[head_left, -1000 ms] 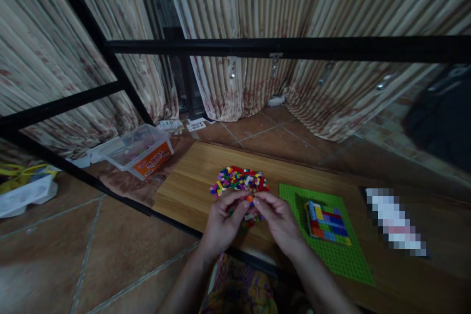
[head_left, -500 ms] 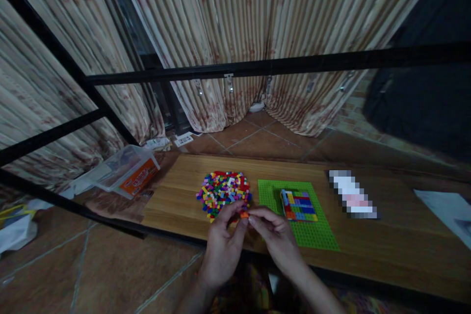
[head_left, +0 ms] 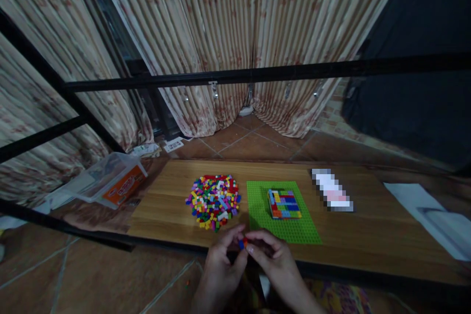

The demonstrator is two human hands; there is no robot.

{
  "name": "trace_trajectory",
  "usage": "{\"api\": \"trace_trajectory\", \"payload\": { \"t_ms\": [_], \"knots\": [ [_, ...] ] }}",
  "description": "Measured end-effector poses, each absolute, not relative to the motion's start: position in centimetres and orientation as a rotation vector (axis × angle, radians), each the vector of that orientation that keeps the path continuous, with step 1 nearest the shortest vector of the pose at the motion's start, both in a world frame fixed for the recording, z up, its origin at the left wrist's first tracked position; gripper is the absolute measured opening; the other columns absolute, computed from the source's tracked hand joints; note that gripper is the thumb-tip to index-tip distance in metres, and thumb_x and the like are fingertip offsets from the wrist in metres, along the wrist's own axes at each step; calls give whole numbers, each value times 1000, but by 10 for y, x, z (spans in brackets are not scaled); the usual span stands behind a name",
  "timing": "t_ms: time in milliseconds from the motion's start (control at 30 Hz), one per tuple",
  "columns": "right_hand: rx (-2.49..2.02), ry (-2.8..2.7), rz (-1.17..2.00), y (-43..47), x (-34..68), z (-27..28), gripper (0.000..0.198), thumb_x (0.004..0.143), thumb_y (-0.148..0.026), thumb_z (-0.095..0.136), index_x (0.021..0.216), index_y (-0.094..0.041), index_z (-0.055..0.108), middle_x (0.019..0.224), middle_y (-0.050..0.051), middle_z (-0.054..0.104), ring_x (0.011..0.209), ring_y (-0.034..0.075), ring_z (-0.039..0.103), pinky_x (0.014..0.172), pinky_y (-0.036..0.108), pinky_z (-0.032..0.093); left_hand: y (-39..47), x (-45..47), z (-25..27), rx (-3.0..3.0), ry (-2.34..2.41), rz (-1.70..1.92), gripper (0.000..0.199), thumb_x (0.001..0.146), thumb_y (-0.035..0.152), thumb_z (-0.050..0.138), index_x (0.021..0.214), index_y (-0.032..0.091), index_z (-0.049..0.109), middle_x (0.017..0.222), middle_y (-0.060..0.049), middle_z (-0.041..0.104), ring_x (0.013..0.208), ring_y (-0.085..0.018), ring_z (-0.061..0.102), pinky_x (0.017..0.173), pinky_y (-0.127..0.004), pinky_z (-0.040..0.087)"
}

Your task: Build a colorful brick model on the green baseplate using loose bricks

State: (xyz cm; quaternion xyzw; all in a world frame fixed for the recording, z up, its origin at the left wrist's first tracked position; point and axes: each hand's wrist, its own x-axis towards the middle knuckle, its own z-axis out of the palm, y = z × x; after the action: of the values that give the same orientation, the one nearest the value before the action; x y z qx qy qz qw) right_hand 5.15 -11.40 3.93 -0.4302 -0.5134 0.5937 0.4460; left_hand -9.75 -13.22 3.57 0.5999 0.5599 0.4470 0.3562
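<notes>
My left hand (head_left: 222,261) and my right hand (head_left: 276,262) meet at the table's front edge, thumbs and fingers pinched together. Between the fingertips show a blue toy brick (head_left: 241,244), on the left hand's side, and a red-orange toy brick (head_left: 246,242), on the right hand's side. Whether the two bricks are joined is too small to tell. Beyond my left hand lies a heap of mixed toy bricks (head_left: 214,201). Past my right hand, a green baseplate (head_left: 257,201) carries a block of multicoloured bricks (head_left: 285,204) built in rows.
On the wooden table (head_left: 353,245), a blurred-out phone-like object (head_left: 332,190) lies right of the baseplate, with white paper (head_left: 423,211) farther right. Left of the table stands a clear plastic box (head_left: 121,181) with an orange label. A black metal bar (head_left: 228,77) crosses beyond the table.
Both hands have drawn back from beside the heap to the table's front edge. A blue brick now shows beside the red-orange one at the fingertips. The whole view has shifted slightly.
</notes>
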Motion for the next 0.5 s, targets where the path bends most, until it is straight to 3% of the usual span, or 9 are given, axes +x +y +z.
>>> {"api": "trace_trajectory", "payload": {
  "t_ms": [167,333,500],
  "knots": [
    [-1188,-1370,1426,-126,57,31,28,78,-43,69,96,-22,74,93,6,73,89,22,66,79,31,51,-148,-94,39,1608,1585,1036,40,80,18,61,120,23,61,97,-4,69,85,-17,64,80,-31,54],
    [-1246,-1156,1578,-133,56,27,36,65,-47,78,89,-21,76,90,8,75,86,23,68,78,34,53,-162,-87,43,1665,1547,1026,36,81,14,59,116,21,62,101,-6,68,94,-18,62,87,-32,51],
    [-1335,-952,1735,-136,55,24,35,55,-46,85,78,-21,76,79,5,75,73,20,68,69,30,53,-171,-78,29,1325,1511,1144,32,76,11,62,107,17,64,89,-4,66,79,-15,62,74,-27,51]
  ]
}}
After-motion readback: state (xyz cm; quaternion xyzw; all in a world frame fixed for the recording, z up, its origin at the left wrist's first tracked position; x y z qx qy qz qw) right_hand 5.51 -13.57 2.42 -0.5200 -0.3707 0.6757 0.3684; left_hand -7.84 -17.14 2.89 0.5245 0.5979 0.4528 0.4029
